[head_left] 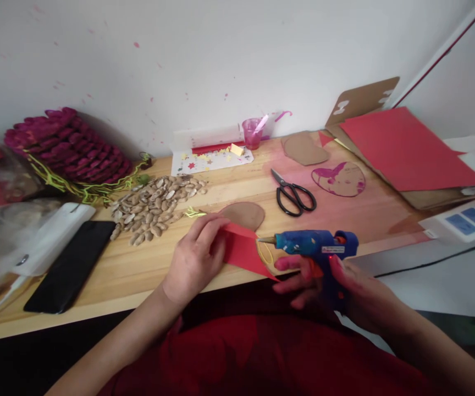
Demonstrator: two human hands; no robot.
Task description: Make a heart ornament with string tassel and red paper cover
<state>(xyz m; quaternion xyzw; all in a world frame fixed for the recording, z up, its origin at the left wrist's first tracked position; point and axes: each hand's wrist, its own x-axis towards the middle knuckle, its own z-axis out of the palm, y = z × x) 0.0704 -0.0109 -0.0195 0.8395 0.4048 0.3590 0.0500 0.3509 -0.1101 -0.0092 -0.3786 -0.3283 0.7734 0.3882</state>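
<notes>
My left hand has its fingers closed on a red paper piece near the table's front edge. In my right hand is a blue glue gun, its nozzle pointing left at the paper's right edge. A small red light shows on the gun. Beside the nozzle a yellow string loop lies against the paper. Behind my left hand sits a brown cardboard shape, partly covered by the red paper. Black-handled scissors lie open behind the glue gun.
Peanut shells, a purple layered craft piece and a black phone are on the left. A pink cup stands by the wall. Heart-shaped cardboard, red sheets and a power strip are at the right.
</notes>
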